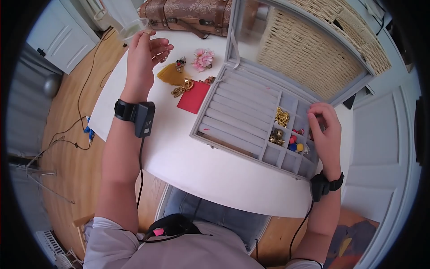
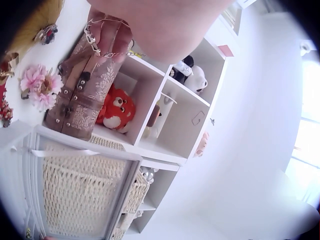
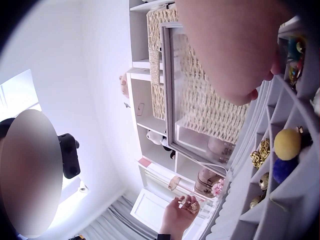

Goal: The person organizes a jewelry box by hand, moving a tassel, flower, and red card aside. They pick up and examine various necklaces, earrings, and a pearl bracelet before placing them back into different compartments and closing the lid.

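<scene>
My left hand point(image 1: 142, 62) is raised over the table's far left, its fingers holding a thin silver chain point(image 2: 91, 39) that dangles in loops. In the head view a clear plastic cup point(image 1: 132, 30) appears just behind that hand. My right hand point(image 1: 327, 130) reaches over the right-hand compartments of a grey jewelry box point(image 1: 244, 110), fingers bent down at the divider. What its fingertips touch is hidden. Near them lie gold chains point(image 1: 281, 116), bronze-coloured beads point(image 1: 277, 136), and yellow point(image 3: 287, 144) and blue point(image 3: 285, 170) pompoms in separate compartments.
The box's glass lid point(image 1: 309, 54) stands open. Left of the box are a red card point(image 1: 195, 97), a gold chain point(image 1: 181, 88), a mustard tassel point(image 1: 170, 75) and a pink flower point(image 1: 203, 59). A brown suitcase-style case point(image 1: 188, 18) and wicker basket point(image 1: 358, 27) stand behind.
</scene>
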`<state>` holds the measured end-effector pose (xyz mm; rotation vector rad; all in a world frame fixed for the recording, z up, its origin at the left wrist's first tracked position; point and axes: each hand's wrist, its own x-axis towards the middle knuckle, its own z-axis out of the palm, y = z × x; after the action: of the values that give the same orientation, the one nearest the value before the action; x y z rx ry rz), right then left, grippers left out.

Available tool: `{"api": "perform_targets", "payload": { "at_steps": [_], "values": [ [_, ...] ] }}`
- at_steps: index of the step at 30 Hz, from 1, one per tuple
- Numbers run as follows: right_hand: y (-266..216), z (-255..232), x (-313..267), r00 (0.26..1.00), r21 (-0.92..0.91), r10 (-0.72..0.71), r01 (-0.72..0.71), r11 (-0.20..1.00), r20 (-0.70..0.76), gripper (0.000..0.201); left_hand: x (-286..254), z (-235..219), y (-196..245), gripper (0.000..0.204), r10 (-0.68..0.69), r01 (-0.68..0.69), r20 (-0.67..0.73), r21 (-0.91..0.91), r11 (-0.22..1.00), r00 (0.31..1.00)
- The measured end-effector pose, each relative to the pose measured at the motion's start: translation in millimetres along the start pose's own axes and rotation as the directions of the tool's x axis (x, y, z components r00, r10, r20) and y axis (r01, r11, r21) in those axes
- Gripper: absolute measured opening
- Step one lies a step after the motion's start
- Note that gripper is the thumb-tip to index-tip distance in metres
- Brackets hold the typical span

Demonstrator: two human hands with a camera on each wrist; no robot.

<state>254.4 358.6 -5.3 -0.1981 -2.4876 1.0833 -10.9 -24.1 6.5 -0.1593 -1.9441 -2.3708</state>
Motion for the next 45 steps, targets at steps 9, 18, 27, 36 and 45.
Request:
{"api": "perform_targets", "payload": {
  "at_steps": [9,18,27,36,45],
  "values": [
    [1,-1,0,1.0,0.02,0.024,-0.024,1.0,0.007,0.006,24,-28,-14,0.038,-0.015,0.04,-0.055,0.485,0.873,0.998],
    [5,0,0,1.0,0.014,-0.012,0.011,1.0,0.02,0.005,3,-9,-22,0.047,-0.07,-0.242,0.311,0.846,0.475,0.948],
    [4,-1,0,0.999,0.012,0.033,-0.033,0.999,0.007,0.005,7,0,-29,0.036,0.104,-0.292,0.284,0.777,0.558,0.953],
    [1,-5,1,1.0,0.01,0.008,-0.008,1.0,-0.004,0.009,-3,-21,1,0.029,-0.098,-0.239,0.273,0.933,0.269,0.957],
    [-26,-3,-3,0.944,-0.136,-0.257,0.288,0.948,0.206,0.028,-28,-11,12,0.022,-0.187,-0.416,0.445,0.892,0.174,0.876]
  ]
}}
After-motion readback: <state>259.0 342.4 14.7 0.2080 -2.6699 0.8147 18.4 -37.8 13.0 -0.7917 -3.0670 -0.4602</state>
